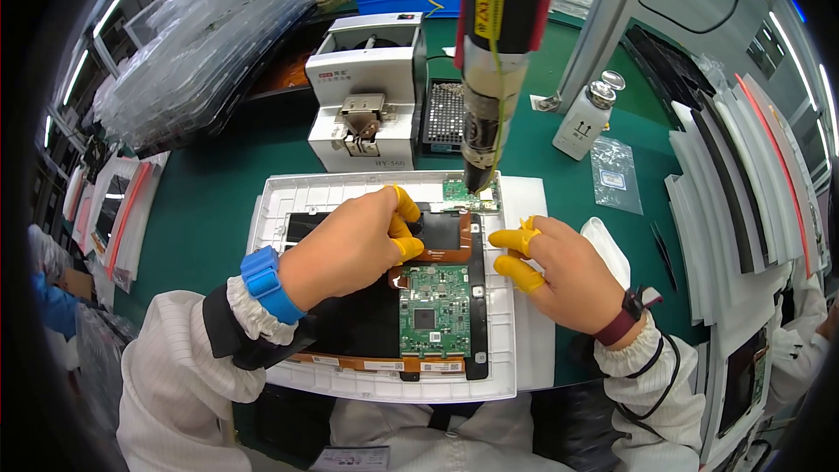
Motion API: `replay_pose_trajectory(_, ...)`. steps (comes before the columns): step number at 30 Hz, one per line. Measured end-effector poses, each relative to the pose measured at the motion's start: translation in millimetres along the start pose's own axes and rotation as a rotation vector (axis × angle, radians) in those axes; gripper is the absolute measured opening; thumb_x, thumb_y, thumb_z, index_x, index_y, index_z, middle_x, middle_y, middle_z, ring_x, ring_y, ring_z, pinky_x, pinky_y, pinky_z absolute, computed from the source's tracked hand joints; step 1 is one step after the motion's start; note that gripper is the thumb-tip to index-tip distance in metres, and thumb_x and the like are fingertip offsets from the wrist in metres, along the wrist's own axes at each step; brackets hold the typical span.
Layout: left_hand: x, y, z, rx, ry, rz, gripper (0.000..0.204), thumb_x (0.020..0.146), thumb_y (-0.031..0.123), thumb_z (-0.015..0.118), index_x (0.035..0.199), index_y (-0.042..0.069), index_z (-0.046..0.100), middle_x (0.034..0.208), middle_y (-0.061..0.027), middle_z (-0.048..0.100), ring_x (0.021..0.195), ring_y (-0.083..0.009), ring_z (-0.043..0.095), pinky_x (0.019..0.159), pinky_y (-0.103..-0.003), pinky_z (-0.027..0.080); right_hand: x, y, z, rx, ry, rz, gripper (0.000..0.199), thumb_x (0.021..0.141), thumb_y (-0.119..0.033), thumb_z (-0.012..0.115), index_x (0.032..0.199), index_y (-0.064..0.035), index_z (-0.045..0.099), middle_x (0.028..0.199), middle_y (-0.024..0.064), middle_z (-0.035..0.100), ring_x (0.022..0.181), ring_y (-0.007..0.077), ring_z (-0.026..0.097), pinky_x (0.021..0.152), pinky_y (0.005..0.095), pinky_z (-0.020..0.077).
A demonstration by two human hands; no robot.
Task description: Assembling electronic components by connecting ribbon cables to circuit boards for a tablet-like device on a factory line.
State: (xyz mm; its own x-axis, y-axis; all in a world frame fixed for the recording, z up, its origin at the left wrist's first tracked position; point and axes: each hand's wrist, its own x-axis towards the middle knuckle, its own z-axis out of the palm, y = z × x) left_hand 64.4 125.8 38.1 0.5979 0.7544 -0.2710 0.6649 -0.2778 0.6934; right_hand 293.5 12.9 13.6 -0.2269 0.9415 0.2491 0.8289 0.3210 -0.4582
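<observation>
In front of me lies a white plastic frame [367,389] holding a black flat panel [350,319], with a green circuit board [446,297] and an orange flex cable [446,255] on it. My left hand [345,240], with yellow finger cots, is bent over the panel beside the cable. Its fingertips curl around a small dark part whose kind I cannot make out. My right hand [555,271], also in yellow finger cots, hovers by the frame's right edge, thumb and finger apart with nothing between them. A smaller green board [456,190] sits at the frame's top right.
A black-and-red tool [502,44] hangs over the frame's top. Behind stand a white tape-dispenser-like machine [363,79] and a black tray [444,114]. At right are a white pump bottle [584,122], a clear bag [616,177], tweezers [664,255] and stacked foam sheets [721,201].
</observation>
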Motion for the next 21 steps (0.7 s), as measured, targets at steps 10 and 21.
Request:
replay_pose_trajectory(10, 6.9, 18.3, -1.3, 0.134, -0.089, 0.031, 0.03, 0.08, 0.003, 0.07, 0.106, -0.009, 0.058, 0.089, -0.0191, 0.066, 0.079, -0.0273, 0.066, 0.068, -0.033, 0.053, 22.0, 11.6, 6.5, 0.039, 0.001, 0.049, 0.017, 0.083, -0.012, 0.066, 0.078, 0.0014, 0.058, 0.077, 0.0159, 0.058, 0.072, 0.0335, 0.056, 0.066, 0.042, 0.046)
replay_pose_trajectory(21, 13.4, 20.3, -0.4, 0.039, -0.236, 0.031, 0.016, 0.083, 0.002, 0.067, 0.096, -0.006, 0.063, 0.076, -0.0098, 0.062, 0.065, -0.016, 0.059, 0.059, -0.03, 0.051, 23.8, 10.1, 11.6, 0.075, 0.008, 0.184, 0.013, 0.08, -0.01, 0.065, 0.079, 0.0026, 0.062, 0.08, 0.0165, 0.059, 0.075, 0.0334, 0.058, 0.068, 0.0417, 0.0472)
